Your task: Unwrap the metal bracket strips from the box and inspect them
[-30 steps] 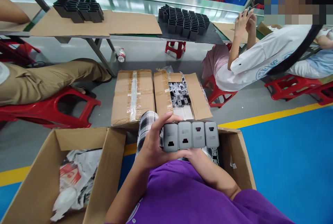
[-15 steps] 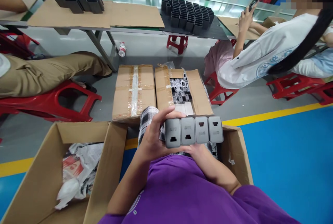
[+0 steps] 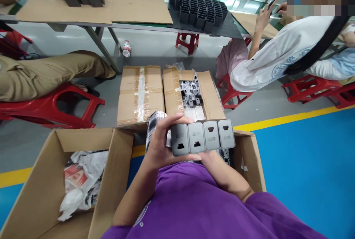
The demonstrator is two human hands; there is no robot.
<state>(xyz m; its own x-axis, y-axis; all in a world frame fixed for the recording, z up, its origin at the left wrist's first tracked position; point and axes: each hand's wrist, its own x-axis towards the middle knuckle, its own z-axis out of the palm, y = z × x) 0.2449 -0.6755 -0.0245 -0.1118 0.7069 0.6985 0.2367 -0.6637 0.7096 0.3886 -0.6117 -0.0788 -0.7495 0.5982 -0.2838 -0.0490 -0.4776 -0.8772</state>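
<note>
A row of several grey plastic charger shells sits side by side in front of my chest, port faces up. My left hand wraps round the row's left end, thumb on the near side and fingers curled over the far edge. My right hand is underneath the row and mostly hidden, supporting it from below. Behind the row lies my checked trouser leg.
An open cardboard box with crumpled paper and bags is at my left; another box is at my right. Ahead stand a taped carton and an open carton of parts. Workers sit on red stools beside benches with black parts.
The row of shells stays in both hands with the same grip. It drifted slightly left and tilted a little as my head moved.
</note>
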